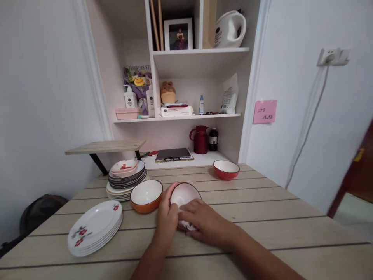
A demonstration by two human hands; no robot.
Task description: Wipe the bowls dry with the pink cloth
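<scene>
A bowl with a white inside and dark rim (185, 193) is tilted up toward me at the table's middle. My left hand (168, 208) grips its left side, thumb over the near edge. In my right hand (205, 221) is a crumpled white cloth (186, 224), pressed against the bowl's near right edge; the fingers reach inside the bowl. Just left of my left hand sits an orange bowl (146, 195), white inside. A red bowl (226, 170) stands apart at the far right of the table.
A stack of flowered oval plates (97, 227) lies at the left. Behind it rises a taller pile of plates and small dishes (127, 179), close to a raised wooden shelf (106, 146). A red jug (200, 139) and a laptop (173, 154) are at the back.
</scene>
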